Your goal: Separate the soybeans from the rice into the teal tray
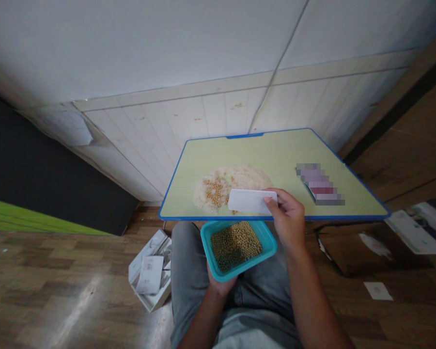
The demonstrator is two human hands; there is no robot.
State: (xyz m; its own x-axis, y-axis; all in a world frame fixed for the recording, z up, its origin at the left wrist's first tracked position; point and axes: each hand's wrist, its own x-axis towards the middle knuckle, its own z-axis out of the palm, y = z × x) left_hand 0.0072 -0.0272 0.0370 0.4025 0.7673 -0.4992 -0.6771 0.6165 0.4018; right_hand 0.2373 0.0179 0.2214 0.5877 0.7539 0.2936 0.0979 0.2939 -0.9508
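My right hand (288, 218) pinches a flat white plastic card (250, 200) at its right end, holding it over the near edge of a small green table with a blue rim (276, 218). Behind the card lies a heap of white rice (236, 182) with yellow beans (216, 190) mixed into its left part. My left hand (221, 285) holds a teal rectangular tray (269, 240) from below, just under the table's front edge. The tray contains yellow and green beans (235, 245).
A blurred pinkish packet (321, 185) lies on the table's right side. On the wooden floor are an open white box (150, 271) at left, cardboard and papers (414, 232) at right. A white panelled wall stands behind the table.
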